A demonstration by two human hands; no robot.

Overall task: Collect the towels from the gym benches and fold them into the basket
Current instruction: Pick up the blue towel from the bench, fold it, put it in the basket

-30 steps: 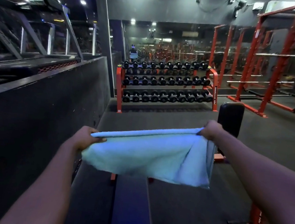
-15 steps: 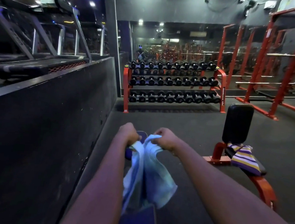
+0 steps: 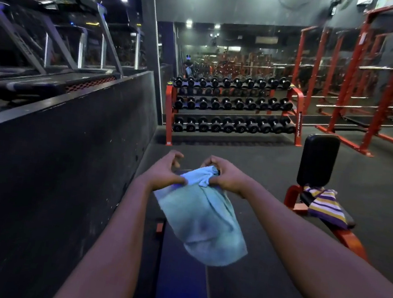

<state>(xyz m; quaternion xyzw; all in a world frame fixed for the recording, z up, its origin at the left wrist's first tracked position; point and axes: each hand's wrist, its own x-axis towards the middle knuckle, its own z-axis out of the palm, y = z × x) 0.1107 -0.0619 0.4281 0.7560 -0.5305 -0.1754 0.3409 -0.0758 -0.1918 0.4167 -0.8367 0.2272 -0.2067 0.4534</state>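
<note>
Mid-fold: my left hand (image 3: pixel 163 172) and right hand (image 3: pixel 224 176) pinch the light-blue towel (image 3: pixel 204 223) top; next, halve again, find basket.

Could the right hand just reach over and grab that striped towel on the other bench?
Probably not yet: the right hand is pinching the light blue towel with the left hand, and the striped towel lies off to the side.
</note>
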